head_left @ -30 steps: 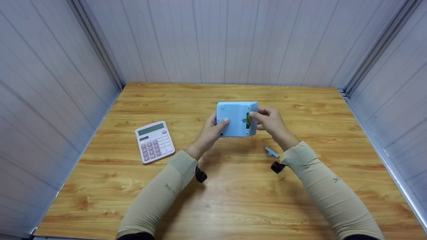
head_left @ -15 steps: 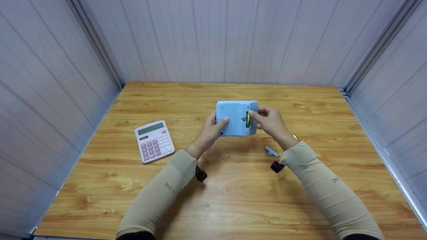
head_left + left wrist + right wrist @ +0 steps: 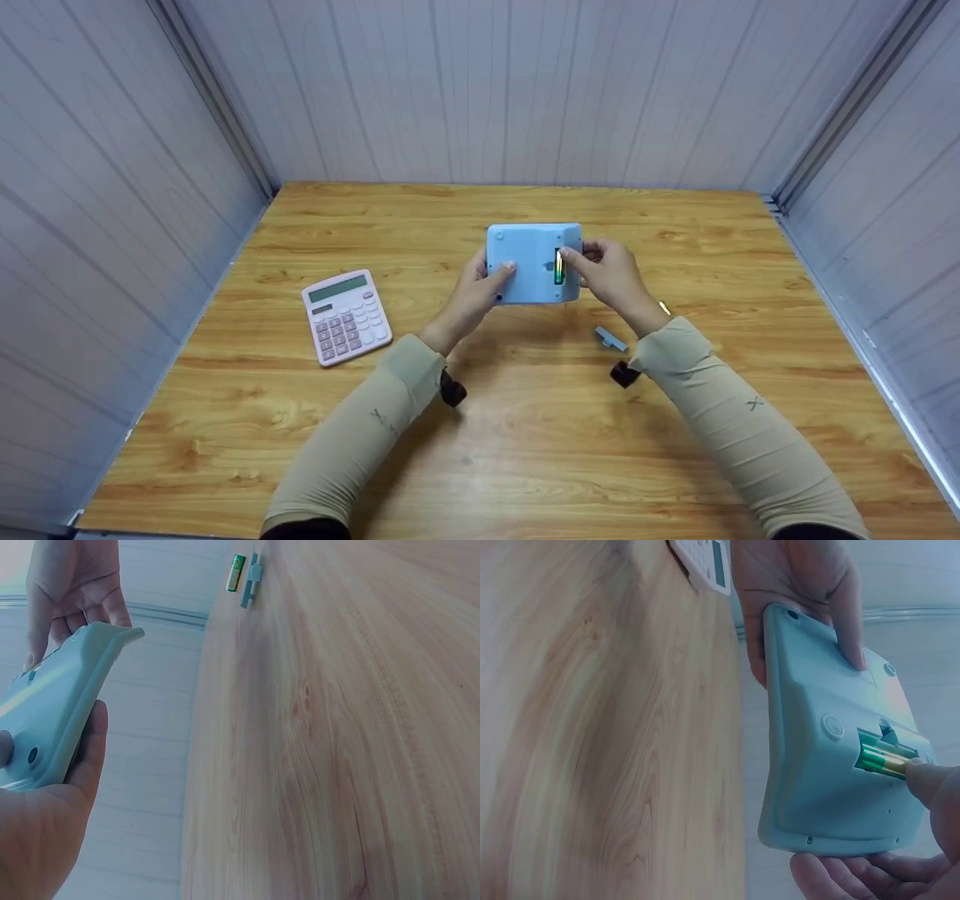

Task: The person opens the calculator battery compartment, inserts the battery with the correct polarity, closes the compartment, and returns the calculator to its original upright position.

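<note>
A light-blue calculator (image 3: 525,262) is held above the table, its back turned toward the head camera. My left hand (image 3: 472,294) grips its left edge, thumb across the back. In the uncovered battery slot sits a green-and-gold battery (image 3: 883,757). The thumb of my right hand (image 3: 616,279) presses on one end of that battery, while the other fingers are around the calculator's right edge. The calculator's front face is hidden. On the table below the right hand lies a small blue battery cover (image 3: 611,339), with a second battery (image 3: 235,573) beside it.
A pink calculator (image 3: 347,319) lies face up on the wooden table (image 3: 525,450), left of the hands. Pale panel walls (image 3: 480,90) stand at the back and both sides. A dark wrist camera (image 3: 624,373) hangs below the right sleeve.
The calculator has risen very slightly in the head view. The battery in the slot shows brighter. Beside the right wrist, the loose battery has come into sight. Both hands keep their hold.
</note>
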Demonstrator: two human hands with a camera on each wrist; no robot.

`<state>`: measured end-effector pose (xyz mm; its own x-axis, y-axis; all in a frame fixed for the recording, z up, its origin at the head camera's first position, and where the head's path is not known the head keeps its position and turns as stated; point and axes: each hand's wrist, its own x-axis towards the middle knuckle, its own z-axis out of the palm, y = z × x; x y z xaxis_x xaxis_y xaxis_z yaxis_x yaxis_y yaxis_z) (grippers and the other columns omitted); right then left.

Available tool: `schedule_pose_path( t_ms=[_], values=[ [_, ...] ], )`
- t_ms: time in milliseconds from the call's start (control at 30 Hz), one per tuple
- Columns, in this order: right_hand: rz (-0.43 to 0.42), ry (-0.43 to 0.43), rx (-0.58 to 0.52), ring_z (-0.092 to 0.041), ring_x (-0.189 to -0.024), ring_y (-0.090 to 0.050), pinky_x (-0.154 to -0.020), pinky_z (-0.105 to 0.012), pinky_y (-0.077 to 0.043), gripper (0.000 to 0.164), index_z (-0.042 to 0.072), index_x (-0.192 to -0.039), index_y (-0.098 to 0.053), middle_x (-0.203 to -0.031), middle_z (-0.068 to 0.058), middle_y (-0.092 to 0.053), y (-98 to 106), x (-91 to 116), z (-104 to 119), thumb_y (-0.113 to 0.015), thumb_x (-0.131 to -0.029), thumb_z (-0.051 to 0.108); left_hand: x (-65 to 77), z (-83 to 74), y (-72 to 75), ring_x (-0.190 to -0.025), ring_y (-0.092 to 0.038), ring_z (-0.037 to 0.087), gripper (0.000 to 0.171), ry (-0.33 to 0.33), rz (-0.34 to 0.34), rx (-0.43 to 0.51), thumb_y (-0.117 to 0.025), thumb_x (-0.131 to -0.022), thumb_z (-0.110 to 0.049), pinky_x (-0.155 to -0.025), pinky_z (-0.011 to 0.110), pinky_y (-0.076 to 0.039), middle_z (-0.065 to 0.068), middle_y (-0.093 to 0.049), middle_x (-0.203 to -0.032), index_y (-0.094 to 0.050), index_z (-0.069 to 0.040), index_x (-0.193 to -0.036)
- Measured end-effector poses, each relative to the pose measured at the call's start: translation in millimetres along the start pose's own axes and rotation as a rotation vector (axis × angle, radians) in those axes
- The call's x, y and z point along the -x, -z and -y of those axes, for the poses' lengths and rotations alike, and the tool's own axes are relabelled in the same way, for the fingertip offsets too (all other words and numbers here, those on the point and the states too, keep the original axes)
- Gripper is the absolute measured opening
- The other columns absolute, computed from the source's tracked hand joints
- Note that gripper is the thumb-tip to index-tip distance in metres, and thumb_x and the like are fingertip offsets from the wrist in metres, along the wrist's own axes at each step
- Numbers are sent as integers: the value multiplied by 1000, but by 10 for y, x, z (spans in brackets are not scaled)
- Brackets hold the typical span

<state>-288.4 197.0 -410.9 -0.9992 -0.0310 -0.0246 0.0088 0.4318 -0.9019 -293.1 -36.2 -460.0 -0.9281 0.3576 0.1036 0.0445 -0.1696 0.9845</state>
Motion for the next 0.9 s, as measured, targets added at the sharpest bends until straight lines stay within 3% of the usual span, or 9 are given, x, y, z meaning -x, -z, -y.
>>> schedule_pose_path(
  t_ms=[267, 467, 600, 900],
  values=[
    [11, 14, -33, -24, -96, -62, -75, -35, -61, 64, 1, -121, -60, -108, -14, -59, 32, -21, -65, -72, -84, 52, 16, 3, 2, -125, -56, 27, 50, -15, 18, 14, -54, -102, -28, -94, 54, -51, 6, -52, -141, -36, -25, -148],
    [33, 37, -85, -24, -97, -62, -79, -42, -60, 63, 3, -120, -62, -109, -14, -61, 64, -19, -105, -75, -81, 51, 34, -16, 0, -125, -56, 27, 50, -3, 17, 19, -54, -101, -28, -94, 54, -51, 5, -52, -141, -36, -25, -148],
    [52, 56, -57, -24, -102, -62, -80, -35, -59, 68, 5, -127, -60, -115, -13, -61, 102, -12, -134, -73, -81, 53, 35, -28, 14, -127, -55, 26, 50, -1, 15, 14, -54, -101, -29, -96, 55, -50, 4, -51, -142, -36, -28, -148],
    [43, 66, -7, -24, -103, -60, -81, -34, -59, 64, 6, -129, -59, -116, -13, -61, 212, 2, -229, -74, -84, 47, 40, -40, 32, -126, -55, 26, 50, -3, 17, 19, -54, -101, -29, -95, 54, -51, 4, -52, -142, -37, -26, -148]
  ],
)
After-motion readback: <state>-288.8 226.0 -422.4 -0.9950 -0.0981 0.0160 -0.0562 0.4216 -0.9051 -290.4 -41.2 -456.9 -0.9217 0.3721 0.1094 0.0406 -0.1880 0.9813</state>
